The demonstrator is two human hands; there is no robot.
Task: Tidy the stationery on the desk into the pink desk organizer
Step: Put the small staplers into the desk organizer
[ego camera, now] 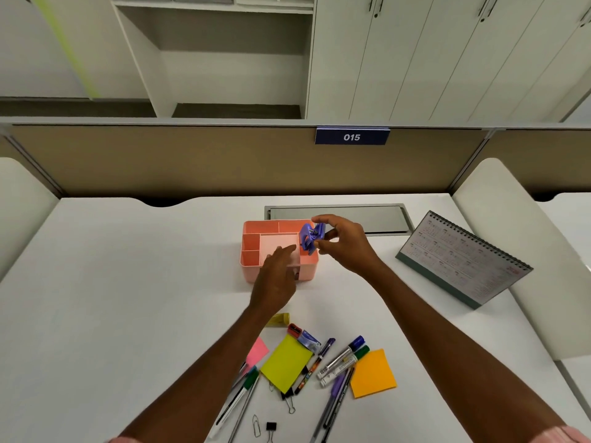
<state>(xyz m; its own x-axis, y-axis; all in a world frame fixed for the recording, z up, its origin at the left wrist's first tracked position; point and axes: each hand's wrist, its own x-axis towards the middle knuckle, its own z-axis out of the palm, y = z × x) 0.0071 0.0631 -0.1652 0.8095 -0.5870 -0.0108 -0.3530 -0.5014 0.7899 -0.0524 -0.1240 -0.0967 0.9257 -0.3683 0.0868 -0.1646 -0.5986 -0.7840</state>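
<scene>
Head view, lower centre: markers [343, 359] and sticky notes [285, 362] are left unsorted. Above them, the pink desk organizer [252, 243] is steadied by the straight-fingered left hand [276, 276], seemingly so the purple stapler [309, 238], pinched by the right hand [343, 244], can be lowered into its rightmost compartment.

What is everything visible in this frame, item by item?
desk organizer: one, pink, desk centre
purple tool: one, purple, held over the organizer's right side
yellow pad: one, yellow-green, near desk edge
orange pad: one, orange, right of the markers
pink pad: one, pink, partly under the left arm
markers: two, blue and green caps, between yellow and orange pads
pens: several, mixed colours, near desk edge
binder clips: two, black, near edge
paper clip: one, silver, beside a binder clip
desk calendar: one, white, teal base, desk right
number sign: one, blue, on the partition
left hand: fingers straight, over the organizer
right hand: pinches the purple tool
</scene>
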